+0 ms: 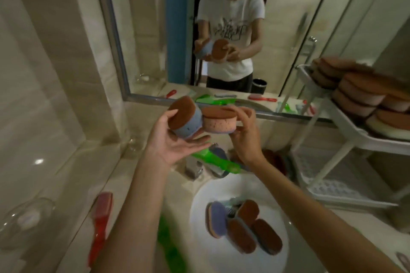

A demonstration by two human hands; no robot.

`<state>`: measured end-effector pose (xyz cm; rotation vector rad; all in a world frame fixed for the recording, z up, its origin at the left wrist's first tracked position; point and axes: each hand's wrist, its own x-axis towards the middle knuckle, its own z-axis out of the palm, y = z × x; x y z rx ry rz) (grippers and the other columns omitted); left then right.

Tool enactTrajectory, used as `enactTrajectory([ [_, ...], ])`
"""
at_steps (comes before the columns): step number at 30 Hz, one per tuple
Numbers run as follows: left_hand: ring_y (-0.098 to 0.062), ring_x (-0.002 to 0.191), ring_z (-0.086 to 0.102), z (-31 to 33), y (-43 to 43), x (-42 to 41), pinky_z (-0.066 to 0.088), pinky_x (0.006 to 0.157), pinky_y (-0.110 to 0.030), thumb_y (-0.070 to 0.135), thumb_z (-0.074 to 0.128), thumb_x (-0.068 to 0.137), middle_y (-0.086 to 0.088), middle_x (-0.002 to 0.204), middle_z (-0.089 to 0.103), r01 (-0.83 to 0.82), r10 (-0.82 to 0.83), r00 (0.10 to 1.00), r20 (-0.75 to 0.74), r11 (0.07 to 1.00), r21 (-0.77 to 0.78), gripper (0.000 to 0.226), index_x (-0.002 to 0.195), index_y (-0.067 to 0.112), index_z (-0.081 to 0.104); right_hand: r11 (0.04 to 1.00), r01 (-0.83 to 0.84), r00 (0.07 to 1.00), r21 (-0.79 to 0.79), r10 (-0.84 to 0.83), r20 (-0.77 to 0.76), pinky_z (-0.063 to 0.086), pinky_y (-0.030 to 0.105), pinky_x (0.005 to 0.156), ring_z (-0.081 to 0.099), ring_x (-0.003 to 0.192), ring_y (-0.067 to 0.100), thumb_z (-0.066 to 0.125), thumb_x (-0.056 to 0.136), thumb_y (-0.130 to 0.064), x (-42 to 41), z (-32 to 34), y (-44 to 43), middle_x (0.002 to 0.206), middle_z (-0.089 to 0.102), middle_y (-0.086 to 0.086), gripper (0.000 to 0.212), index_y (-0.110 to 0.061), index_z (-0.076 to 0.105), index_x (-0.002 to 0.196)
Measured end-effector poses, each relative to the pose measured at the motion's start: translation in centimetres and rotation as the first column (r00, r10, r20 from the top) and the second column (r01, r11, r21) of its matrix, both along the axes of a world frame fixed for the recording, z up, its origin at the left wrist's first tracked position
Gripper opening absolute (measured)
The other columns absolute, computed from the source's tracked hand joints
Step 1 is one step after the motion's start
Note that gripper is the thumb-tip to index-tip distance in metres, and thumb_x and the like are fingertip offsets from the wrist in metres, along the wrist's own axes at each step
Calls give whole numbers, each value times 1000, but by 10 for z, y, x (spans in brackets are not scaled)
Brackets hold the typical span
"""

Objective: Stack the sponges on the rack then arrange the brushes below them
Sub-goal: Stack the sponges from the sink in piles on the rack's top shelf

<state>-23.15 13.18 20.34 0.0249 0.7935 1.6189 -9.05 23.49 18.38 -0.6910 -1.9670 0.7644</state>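
A beige-tiled bathroom is showing here, with a wide mirror [155, 29] running along the wall above a pale stone surface [84, 175] and a white sink [199, 217] set into it. Both hands are hovering above the faucet [195, 168], in front of the mirror's lower edge.

The left hand [175, 146] is lying palm up, its fingers stretching under a blue sponge [188, 122] while the thumb is pressing on the sponge's brown scouring face, so the sponge is sitting tilted in its grasp. The right hand [244, 137] is curling its fingers over the top of a pink sponge [218, 124], brown side up, with the thumb supporting it from below. The two sponges are touching or nearly touching between the hands.

To the right, a white rack [346, 126] is standing on the surface, and its top tier is carrying several piles of stacked sponges [359, 88], brown faces up. Its lower shelf [328, 186] is showing a perforated floor.

Four more loose sponges [244, 226] are lying in the sink, leaning on one another. A green brush [213, 159] is lying behind the faucet, a red brush [101, 224] is resting on the surface to the left, and a glass dish [24, 219] is sitting at the far left. A green shape [170, 248] near the bottom edge is too blurred to name.
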Motion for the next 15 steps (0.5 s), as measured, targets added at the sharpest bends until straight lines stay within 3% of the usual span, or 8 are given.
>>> enactTrajectory([
  [4,-42,99,55,45,39,56,45,75,-54,39,45,87,-22,109,58,64,-56,995,-88,995,81,46,120,7,52,995,-53,997,-81,48,-55,46,23,87,52,100,12,45,80,5,59,50,37,113,57,15,44,-10,61,118],
  [8,-40,102,56,83,73,113,48,76,-53,34,51,85,-22,112,57,33,-16,990,-141,992,124,47,124,8,50,884,-223,951,-412,105,-290,54,22,71,65,86,9,38,89,-10,119,86,66,99,66,1,35,-15,65,110],
  [10,-41,99,56,99,88,145,48,76,-53,34,51,86,-22,112,56,29,-7,990,-138,988,153,45,121,7,51,821,-294,925,-489,117,-361,52,24,72,63,85,13,34,94,-16,147,100,80,95,66,0,36,-11,63,114],
  [13,-39,93,57,116,114,194,47,73,-52,33,49,87,-20,106,58,32,0,986,-168,982,187,37,111,6,55,773,-359,901,-523,140,-410,50,32,78,60,98,23,31,95,-22,191,114,105,106,65,7,36,-15,65,105],
  [15,-38,93,57,122,131,224,46,78,-53,32,49,87,-20,106,58,37,3,981,-194,978,206,34,110,7,56,753,-382,895,-536,157,-418,53,31,69,60,104,26,36,93,-30,218,120,123,116,63,11,34,-18,66,102],
])
